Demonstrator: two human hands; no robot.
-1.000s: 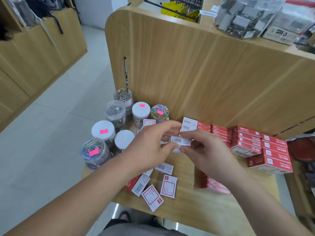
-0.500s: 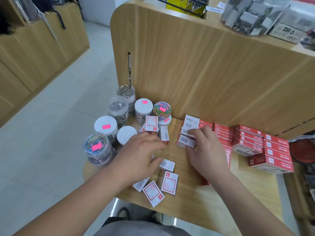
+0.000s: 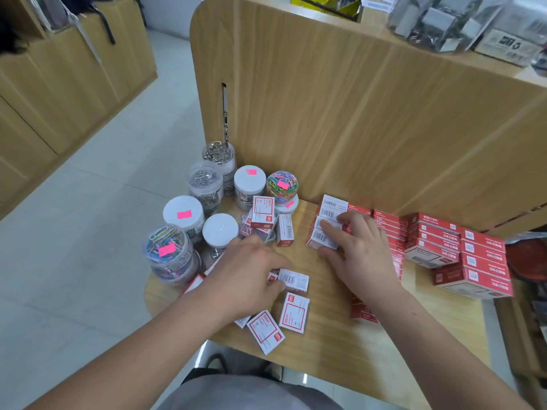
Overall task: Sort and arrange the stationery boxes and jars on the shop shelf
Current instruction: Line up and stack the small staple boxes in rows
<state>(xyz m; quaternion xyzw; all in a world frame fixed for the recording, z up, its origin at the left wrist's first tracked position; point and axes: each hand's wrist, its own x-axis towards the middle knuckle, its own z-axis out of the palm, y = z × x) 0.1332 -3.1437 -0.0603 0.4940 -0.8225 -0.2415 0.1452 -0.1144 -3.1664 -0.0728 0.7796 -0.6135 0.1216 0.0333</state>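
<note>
On the wooden shelf (image 3: pixel 331 347), the box (image 3: pixel 319 242) held a second ago is being pressed into the stack (image 3: pixel 333 207) by the flat right hand (image 3: pixel 364 257); the next loose box (image 3: pixel 295 280) is being pinched by the left hand (image 3: pixel 247 276).

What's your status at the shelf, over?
Left hand pinching loose box. Right hand flat on box stack. Jars crowd the left side.
</note>
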